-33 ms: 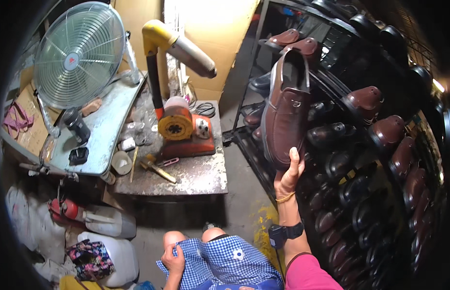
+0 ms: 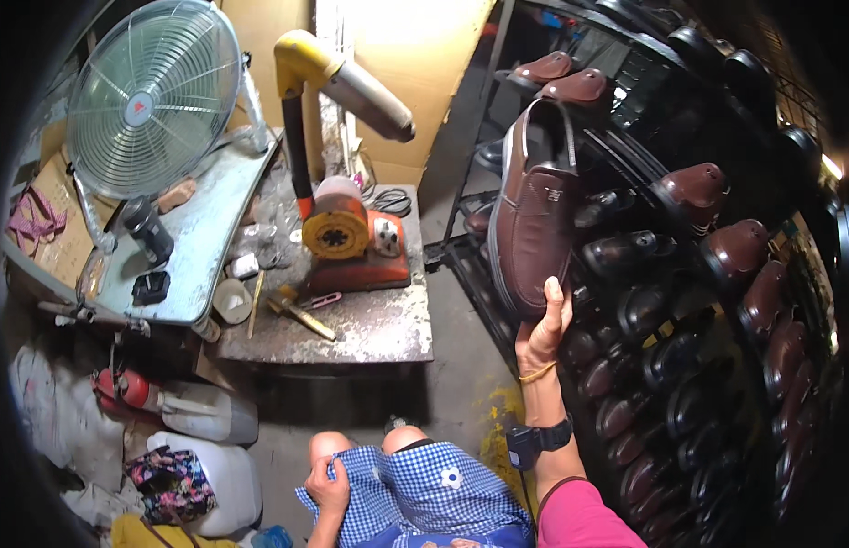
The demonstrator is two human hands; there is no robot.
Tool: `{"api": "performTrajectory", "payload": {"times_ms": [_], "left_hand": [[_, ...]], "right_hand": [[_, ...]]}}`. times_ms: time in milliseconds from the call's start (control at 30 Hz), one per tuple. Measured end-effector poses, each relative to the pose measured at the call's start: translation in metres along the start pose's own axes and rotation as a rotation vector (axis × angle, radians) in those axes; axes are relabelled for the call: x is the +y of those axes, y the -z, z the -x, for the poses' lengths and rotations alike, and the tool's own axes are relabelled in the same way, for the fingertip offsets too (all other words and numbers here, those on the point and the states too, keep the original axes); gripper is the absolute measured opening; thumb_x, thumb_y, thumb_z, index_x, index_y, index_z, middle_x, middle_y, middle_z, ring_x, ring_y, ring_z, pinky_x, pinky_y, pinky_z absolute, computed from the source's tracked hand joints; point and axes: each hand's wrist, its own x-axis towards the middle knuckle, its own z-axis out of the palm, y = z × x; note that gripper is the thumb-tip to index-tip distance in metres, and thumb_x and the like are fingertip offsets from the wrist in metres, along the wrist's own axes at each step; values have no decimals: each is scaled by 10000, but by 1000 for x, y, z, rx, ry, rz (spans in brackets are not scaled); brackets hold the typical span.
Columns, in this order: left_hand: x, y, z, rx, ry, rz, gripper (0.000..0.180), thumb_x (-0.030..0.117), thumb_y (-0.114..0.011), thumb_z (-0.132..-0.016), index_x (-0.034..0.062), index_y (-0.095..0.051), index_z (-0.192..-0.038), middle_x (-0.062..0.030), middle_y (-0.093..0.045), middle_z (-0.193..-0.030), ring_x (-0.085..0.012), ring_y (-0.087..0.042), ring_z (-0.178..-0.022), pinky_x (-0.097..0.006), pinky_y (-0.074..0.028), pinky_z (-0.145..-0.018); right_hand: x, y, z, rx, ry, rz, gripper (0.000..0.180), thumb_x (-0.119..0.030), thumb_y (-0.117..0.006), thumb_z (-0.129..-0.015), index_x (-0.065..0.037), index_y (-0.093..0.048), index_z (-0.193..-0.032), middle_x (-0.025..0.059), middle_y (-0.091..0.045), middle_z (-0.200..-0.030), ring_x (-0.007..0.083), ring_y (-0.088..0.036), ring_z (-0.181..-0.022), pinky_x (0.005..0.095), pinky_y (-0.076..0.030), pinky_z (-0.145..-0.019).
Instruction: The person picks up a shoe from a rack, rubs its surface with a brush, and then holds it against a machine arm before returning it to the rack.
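My right hand (image 2: 541, 336) is raised and closed round the toe end of a brown leather slip-on shoe (image 2: 532, 237), thumb on its upper. The toe points down toward me and the open heel end points up and away; a small metal ornament sits on its front. My left hand (image 2: 328, 484) rests by my lap, fingers curled on the edge of a blue-and-white checked apron (image 2: 443, 484). Beyond my knees, a red machine with a yellow round front (image 2: 338, 236) and a bent arm ending in a grey nozzle (image 2: 374, 99) stands on a worn table (image 2: 379, 333).
A rack of brown and black shoes (image 2: 694, 187) fills the right side. On the worn table lie a brush (image 2: 301, 315) and a pink-handled small tool (image 2: 324, 300). A large fan (image 2: 137, 110) stands at the far left, above white jugs (image 2: 210, 416) on the floor.
The shoe has shifted slightly left and tilted a little in my right hand. The background has moved slightly with my head. My left hand stays on the apron.
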Motion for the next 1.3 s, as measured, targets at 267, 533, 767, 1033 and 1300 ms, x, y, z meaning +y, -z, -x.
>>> {"api": "performTrajectory", "payload": {"times_ms": [267, 533, 767, 1033, 1300], "left_hand": [[-3, -1, -2, -5, 0, 30, 95, 120, -627, -746, 32, -592, -762, -169, -615, -681, -356, -590, -590, -415, -460, -531], [-4, -5, -5, -40, -1, 47, 99, 111, -633, -730, 29, -585, -759, -173, -605, -656, -352, -587, -575, -404, -457, -522], [-9, -4, -6, -57, 28, 60, 98, 112, -634, -726, 34, -582, -753, -160, -603, -649, -344, -585, -571, -400, -454, -518], [-8, -4, -9, -50, 27, 59, 84, 104, -624, -722, 33, -581, -737, -156, -600, -643, -338, -581, -560, -392, -453, -515], [-12, 3, -5, -57, 44, 36, 93, 88, -627, -737, 14, -576, -762, -180, -599, -665, -356, -589, -584, -395, -452, -523]], "right_hand": [[76, 6, -7, 68, -415, -54, 312, -258, -575, -859, 2, -590, -1031, 61, -604, -1014, 148, -573, -899, 275, -452, -814], [115, -47, -43, 79, -564, -46, 453, -457, -574, -814, -76, -561, -1056, 68, -643, -923, 197, -637, -715, 347, -545, -516], [149, -86, -75, 59, -642, -157, 461, -474, -539, -827, -93, -542, -1085, 70, -650, -925, 240, -652, -694, 338, -541, -533], [158, -104, -98, -36, -646, -285, 439, -447, -456, -866, -87, -553, -1098, 129, -655, -957, 327, -662, -813, 326, -559, -542], [169, -114, -96, -80, -688, -324, 428, -429, -454, -869, -77, -552, -1094, 143, -653, -959, 325, -663, -803, 331, -564, -555]]}}
